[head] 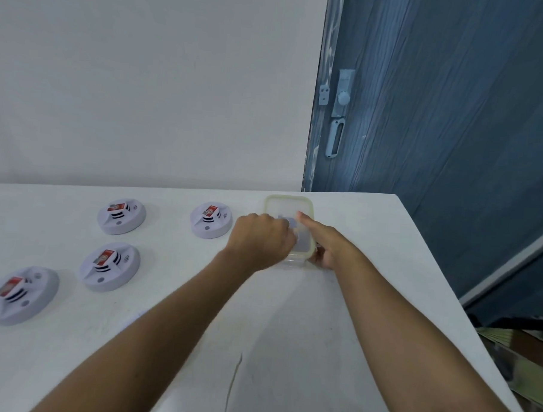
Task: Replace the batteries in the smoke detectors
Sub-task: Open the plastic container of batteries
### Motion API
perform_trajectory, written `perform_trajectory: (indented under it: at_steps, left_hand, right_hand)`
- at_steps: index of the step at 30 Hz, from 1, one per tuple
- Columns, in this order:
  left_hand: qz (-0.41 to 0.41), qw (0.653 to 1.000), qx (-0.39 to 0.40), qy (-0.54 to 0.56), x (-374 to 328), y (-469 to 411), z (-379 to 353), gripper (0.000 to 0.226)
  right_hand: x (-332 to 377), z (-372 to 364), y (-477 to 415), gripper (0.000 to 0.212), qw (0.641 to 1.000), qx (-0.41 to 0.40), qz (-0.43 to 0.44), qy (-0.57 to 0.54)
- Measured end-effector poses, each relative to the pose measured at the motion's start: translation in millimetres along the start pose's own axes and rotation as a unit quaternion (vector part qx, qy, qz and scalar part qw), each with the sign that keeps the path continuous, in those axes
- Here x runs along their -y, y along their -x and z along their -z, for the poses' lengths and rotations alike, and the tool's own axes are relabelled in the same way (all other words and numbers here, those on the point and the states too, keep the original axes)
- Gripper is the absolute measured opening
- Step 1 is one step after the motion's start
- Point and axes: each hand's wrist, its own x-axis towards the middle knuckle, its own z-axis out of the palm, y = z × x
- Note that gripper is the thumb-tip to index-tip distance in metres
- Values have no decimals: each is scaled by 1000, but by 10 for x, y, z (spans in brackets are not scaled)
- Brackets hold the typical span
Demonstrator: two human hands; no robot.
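Grips the near-left rim of a lidded clear plastic container (287, 205) with the left hand (261, 236), fingers curled over the edge. Clamps the near-right corner with the right hand (329, 244), index finger laid straight along the lid. Looks like prying the lid off, probably to reach fresh batteries, though only blurred grey shapes show through the plastic. Sits at the far right of the white desk (289, 331), long axis pointing away from the body, directly beneath both hands. Off to the left, the closest smoke detector (211, 219) just beside the left hand, a second smoke detector (121, 216) beyond it, a third smoke detector (109, 266) and fourth smoke detector (19, 294) nearer the body, each topped with a red-labelled block, seemingly a battery. Favours the left hand for that reach.
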Motion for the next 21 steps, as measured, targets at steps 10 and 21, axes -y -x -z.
perform_trajectory:
  at_steps: [10,21]
  left_hand:
    - [59,987,-14,152,165,-254,-334,19]
    - [161,945,143,247,355,-1056,-588,43]
  right_hand:
    - [12,-24,-7,45,991,-85,93,49]
    - [-3,-46,30,56,977,-131,125,110]
